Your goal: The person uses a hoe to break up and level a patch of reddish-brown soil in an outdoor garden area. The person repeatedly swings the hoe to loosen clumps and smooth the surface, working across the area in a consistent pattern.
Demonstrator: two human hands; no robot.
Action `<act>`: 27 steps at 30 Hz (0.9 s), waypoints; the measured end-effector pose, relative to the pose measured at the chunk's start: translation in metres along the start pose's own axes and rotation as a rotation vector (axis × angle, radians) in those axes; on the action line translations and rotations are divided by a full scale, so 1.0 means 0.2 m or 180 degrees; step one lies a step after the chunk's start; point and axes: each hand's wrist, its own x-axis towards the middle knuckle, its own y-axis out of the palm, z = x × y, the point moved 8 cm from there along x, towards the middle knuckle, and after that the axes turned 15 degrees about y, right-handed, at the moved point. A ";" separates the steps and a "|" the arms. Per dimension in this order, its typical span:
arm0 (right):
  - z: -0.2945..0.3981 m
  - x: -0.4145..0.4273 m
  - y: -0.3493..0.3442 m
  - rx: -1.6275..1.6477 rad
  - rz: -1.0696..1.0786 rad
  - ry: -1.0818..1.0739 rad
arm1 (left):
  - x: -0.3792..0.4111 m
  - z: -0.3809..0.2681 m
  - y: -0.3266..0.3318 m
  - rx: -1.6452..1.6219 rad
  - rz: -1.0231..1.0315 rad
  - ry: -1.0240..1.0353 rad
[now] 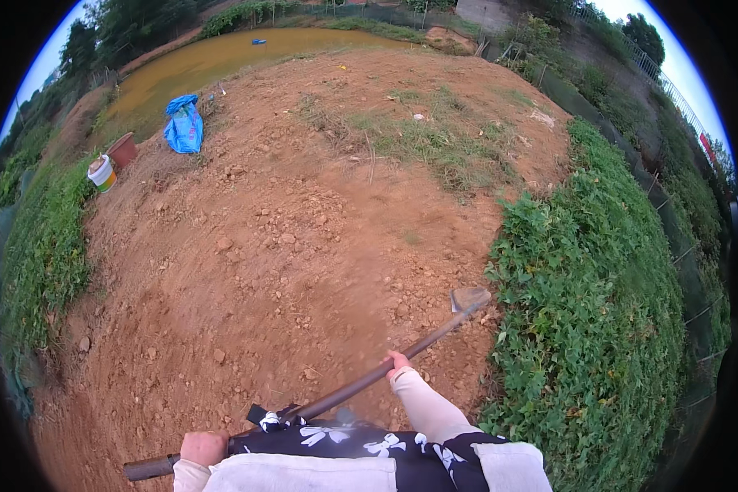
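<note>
A long-handled hoe lies slantwise across the front of my body, its brown handle (pixel 357 386) running from lower left to upper right. Near the handle's rear end, my left hand (pixel 204 448) is closed around it. Farther up the shaft, my right hand (pixel 398 364) grips it with the arm stretched forward. The metal hoe blade (pixel 469 299) is at the far end, low over or on the crumbly reddish soil (pixel 270 307); whether it touches cannot be told. Part of the handle passes in front of dark clothing with white bow shapes.
Leafy green vines (pixel 578 320) border the soil on the right, beside a dark net fence (pixel 689 295). At the upper left are a blue plastic sack (pixel 186 126), a white bucket (pixel 102 174) and a reddish-brown bucket (pixel 122 150). A muddy pond (pixel 221 58) lies beyond.
</note>
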 end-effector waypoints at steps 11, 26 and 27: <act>-0.82 0.47 -0.26 0.0031 0.0172 0.1181 | -0.33 0.40 0.08 0.0166 0.0240 -0.0720; 0.22 -0.14 -0.17 0.0461 0.0317 -0.0442 | 0.25 -0.02 0.42 0.0120 0.0408 -0.0145; 0.21 -0.07 -0.21 0.0514 0.0262 -0.0402 | 0.24 -0.02 0.43 0.0095 0.0462 -0.0039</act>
